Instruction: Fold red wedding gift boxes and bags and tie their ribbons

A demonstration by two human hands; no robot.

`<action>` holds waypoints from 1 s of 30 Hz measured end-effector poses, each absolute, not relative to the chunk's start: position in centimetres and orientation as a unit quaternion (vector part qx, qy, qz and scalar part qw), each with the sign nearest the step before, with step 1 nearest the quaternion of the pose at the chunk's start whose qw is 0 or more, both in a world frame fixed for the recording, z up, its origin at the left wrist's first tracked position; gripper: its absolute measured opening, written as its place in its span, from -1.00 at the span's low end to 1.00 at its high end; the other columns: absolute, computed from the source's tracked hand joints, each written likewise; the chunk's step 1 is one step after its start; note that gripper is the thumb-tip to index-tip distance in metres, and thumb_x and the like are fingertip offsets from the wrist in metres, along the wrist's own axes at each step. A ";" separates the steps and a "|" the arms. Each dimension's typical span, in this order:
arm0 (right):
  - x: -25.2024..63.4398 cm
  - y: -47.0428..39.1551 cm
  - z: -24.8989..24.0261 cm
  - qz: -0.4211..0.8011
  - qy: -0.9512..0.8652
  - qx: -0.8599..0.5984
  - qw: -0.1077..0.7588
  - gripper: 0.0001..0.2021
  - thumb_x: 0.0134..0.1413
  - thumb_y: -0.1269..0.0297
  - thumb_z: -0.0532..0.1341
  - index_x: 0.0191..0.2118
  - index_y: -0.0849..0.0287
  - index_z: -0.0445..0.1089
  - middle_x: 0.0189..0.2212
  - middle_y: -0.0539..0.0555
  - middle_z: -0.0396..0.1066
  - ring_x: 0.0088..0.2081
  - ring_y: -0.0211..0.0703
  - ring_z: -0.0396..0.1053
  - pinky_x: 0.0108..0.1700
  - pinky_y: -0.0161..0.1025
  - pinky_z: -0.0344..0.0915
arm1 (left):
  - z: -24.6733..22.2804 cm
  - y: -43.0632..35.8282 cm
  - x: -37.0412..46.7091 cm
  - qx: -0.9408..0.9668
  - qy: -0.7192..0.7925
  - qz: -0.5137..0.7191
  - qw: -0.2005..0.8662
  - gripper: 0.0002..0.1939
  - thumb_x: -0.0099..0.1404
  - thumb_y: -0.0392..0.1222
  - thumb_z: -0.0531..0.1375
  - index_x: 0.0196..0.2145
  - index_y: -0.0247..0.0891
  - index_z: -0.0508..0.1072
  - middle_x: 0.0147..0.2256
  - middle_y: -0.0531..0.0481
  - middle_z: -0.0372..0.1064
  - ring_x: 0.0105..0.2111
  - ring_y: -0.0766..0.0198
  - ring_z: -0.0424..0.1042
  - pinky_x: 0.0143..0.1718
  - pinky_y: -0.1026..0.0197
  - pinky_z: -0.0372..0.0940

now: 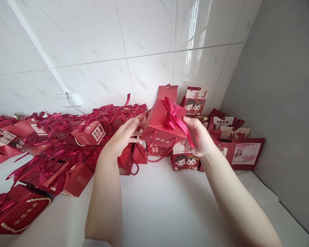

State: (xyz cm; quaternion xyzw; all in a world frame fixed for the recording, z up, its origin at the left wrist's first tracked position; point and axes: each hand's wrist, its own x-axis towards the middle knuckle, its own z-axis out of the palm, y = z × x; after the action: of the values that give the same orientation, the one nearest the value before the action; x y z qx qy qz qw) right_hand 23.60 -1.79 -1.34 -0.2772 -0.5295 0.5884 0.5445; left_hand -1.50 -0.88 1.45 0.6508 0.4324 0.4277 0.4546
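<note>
A red gift box [157,120] with a pink ribbon bow [172,115] on top and a red rope handle is held up above the white surface, tilted. My right hand [198,137] grips its right side near the ribbon's tail, thumb in front. At the box's left side is my left hand [123,135], its fingers stretched out and apart; whether the fingertips touch the box is hard to tell. Behind and below it stand more red boxes, one with two cartoon faces [186,161].
Many red ribboned boxes [77,178] crowd the left side of the white surface [149,206]. Red and white boxes and a bag with a pink panel [244,154] stand at right. Behind are a tiled wall [149,31] and a socket [69,100]; a grey panel [285,103] rises at right.
</note>
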 end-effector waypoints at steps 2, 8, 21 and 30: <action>23.2 -1.7 -1.3 0.598 -0.507 -0.269 0.559 -0.63 0.17 -0.06 0.12 0.01 -0.03 0.31 -0.12 0.06 0.53 -0.21 -0.04 0.52 -0.32 -0.16 0.48 | 1.5 -0.9 -1.2 0.660 0.410 0.418 0.470 -0.30 0.33 0.37 0.02 0.26 -0.06 0.31 0.22 -0.19 0.29 -0.03 0.02 0.49 -0.07 -0.02 0.47; 22.7 -1.1 -2.1 0.581 -0.505 -0.305 0.560 -0.61 0.15 -0.04 0.18 0.05 -0.06 0.24 0.04 0.04 0.44 -0.08 -0.02 0.50 -0.16 -0.09 0.50 | 0.9 -0.7 0.6 0.694 0.428 0.381 0.437 -0.33 0.25 0.28 0.21 0.25 0.05 0.30 0.19 -0.12 0.33 0.13 -0.05 0.37 0.00 -0.01 0.43; 26.0 1.1 -3.1 0.547 -0.560 -0.404 0.474 -0.32 0.18 -0.36 0.03 0.15 0.07 0.32 -0.09 0.16 0.49 -0.24 -0.09 0.51 -0.33 -0.23 0.45 | 0.4 1.3 0.6 0.537 0.386 0.479 0.577 -0.46 0.25 0.22 0.11 0.03 -0.18 0.46 -0.25 -0.03 0.55 -0.25 0.04 0.53 -0.35 0.13 0.43; 25.4 -1.0 -2.4 0.502 -0.708 -0.241 0.433 -0.08 0.00 0.11 0.45 0.39 -0.25 -0.04 0.46 -0.08 -0.16 0.44 -0.01 -0.11 0.40 0.05 0.05 | -0.7 1.7 0.6 0.564 0.390 0.421 0.593 -0.30 0.25 0.40 0.05 0.02 -0.22 0.50 -0.27 -0.12 0.57 -0.24 -0.03 0.56 -0.32 0.07 0.45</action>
State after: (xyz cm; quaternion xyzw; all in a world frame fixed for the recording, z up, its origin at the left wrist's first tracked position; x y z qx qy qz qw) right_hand 25.45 -1.03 -2.44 -0.2412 -0.7083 0.5023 0.4334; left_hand 0.59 1.74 -0.70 0.5641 0.3901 0.4212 0.5935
